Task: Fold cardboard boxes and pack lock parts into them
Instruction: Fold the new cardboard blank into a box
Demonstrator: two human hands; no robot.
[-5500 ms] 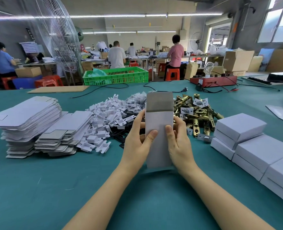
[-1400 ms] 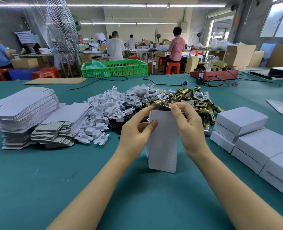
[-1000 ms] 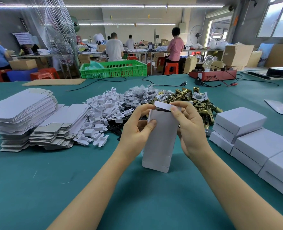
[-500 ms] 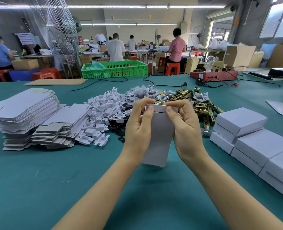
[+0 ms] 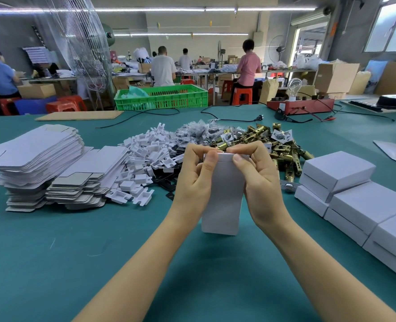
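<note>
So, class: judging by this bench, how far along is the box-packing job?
Done: closed white boxes stacked at right. In hand: left hand and right hand pinch shut one box. Left: tall stack of flat blanks and brass lock parts.

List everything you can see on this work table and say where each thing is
Flat box blanks: two stacks, white and grey, table's left.
Plastic inserts: one pile, white, centre-left.
Lock parts: one pile, brass, centre-right behind the hands.
Folded boxes: several, white, stacked at right.
Crate: one, green, far edge.
Box being folded: one, white, upright at centre.
Left hand: grips box's top left.
Right hand: grips box's top right.
</note>
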